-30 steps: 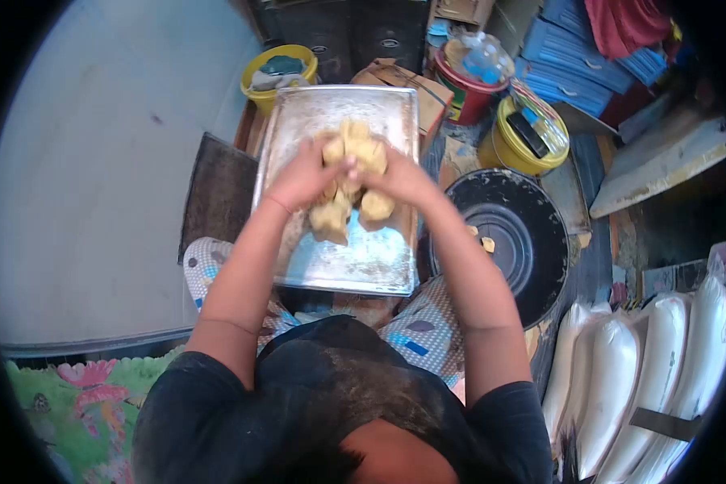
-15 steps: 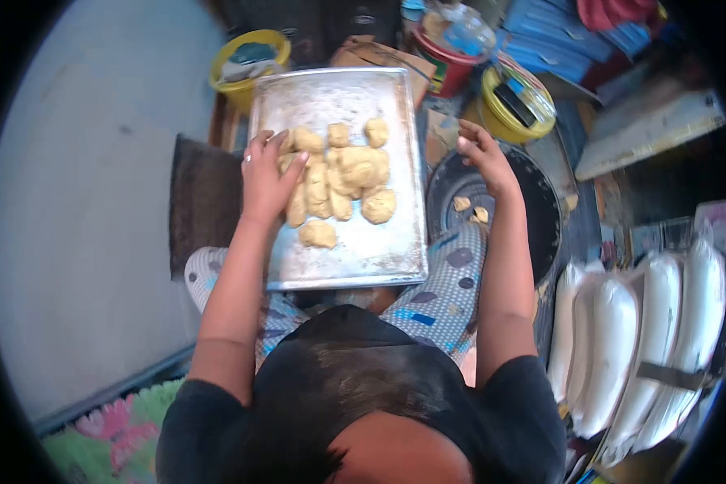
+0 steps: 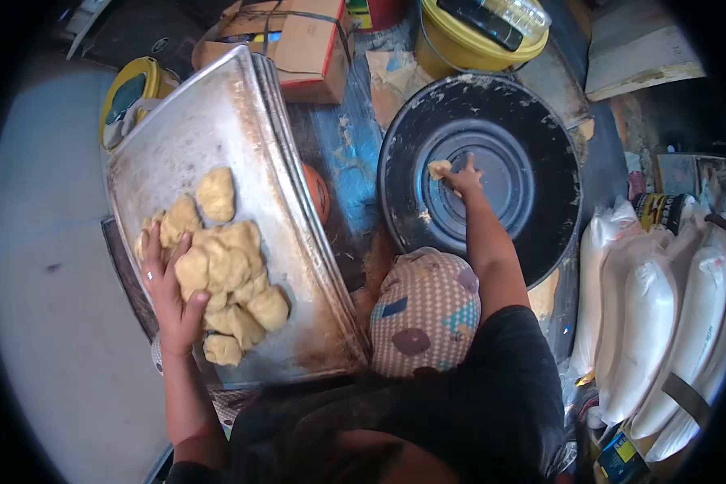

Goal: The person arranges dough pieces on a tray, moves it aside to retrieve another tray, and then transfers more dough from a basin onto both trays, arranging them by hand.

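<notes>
Lumps of yellow dough lie heaped on a worn metal baking tray, with a few single lumps at the edges of the heap. My left hand, wearing a ring, rests against the left side of the heap with its fingers spread. My right hand reaches down into a large black basin, fingers apart. A small dough scrap in the basin is at its fingertips. Part of another scrap shows under the hand, and a smaller bit lies lower in the basin.
More trays are stacked under the top one, across my lap. Behind stand a cardboard box, a yellow bucket and a yellow lidded tub with a bottle on it. Full white plastic bags stand at the right.
My right hand has gone from above the basin's edge down into it. The view has turned right, and the tray now appears tilted at the left. My left hand stays at the dough.
</notes>
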